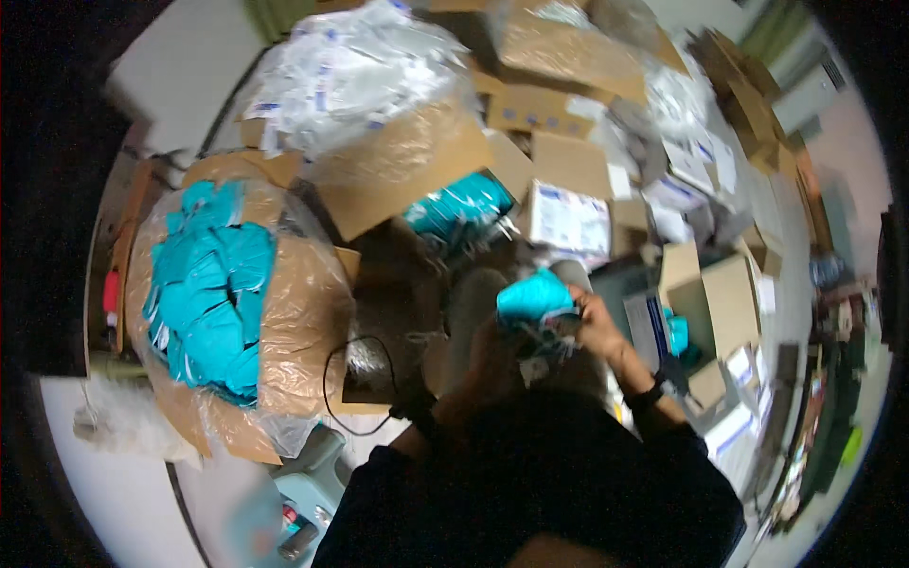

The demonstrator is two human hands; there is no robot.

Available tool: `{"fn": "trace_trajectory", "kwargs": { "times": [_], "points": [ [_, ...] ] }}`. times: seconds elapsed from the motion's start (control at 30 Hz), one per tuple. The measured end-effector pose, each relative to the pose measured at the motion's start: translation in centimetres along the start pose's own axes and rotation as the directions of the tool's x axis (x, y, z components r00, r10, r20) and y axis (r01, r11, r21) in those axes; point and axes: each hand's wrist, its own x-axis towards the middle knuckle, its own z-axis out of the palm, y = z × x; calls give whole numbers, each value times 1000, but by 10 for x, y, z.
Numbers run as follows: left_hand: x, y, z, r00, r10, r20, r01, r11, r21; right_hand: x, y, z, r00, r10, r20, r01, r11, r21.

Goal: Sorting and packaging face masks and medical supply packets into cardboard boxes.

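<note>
A teal, rounded bundle (536, 296) with pale strings or straps hanging below it is held in front of my body, over my lap. My right hand (597, 324) grips its right edge, fingers closed. At the lower left side, my left hand (488, 343) is closed against it; that hand is dark and blurred, and its fingers are mostly hidden. To the left stands a large carton lined with clear plastic (305, 308), heaped with teal folded pieces (210, 284) that look alike in colour. Another teal stack in clear wrap (461, 205) lies in an open carton ahead.
A white printed box (569, 221) stands ahead. At the right, an open carton (729, 303) holds some teal pieces. White plastic packs (365, 71) pile up at the far left. A black cable (327, 383) loops beside my left arm, near a pale blue stool (312, 488).
</note>
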Motion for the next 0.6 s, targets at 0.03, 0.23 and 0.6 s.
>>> {"fn": "trace_trajectory", "kwargs": {
  "times": [0.03, 0.23, 0.6],
  "points": [
    [2, -6, 8, 999, 11, 44, -13, 999, 33, -15, -6, -11, 971, 221, -90, -215, 974, 66],
    [-10, -71, 15, 989, -84, 119, 76, 995, 65, -156, 43, -175, 751, 74, -656, -287, 931, -224],
    [-39, -60, -8, 893, -442, 90, 449, 888, -96, -228, 71, -245, 262, 817, -513, -965, 210, -159]
  ]
}}
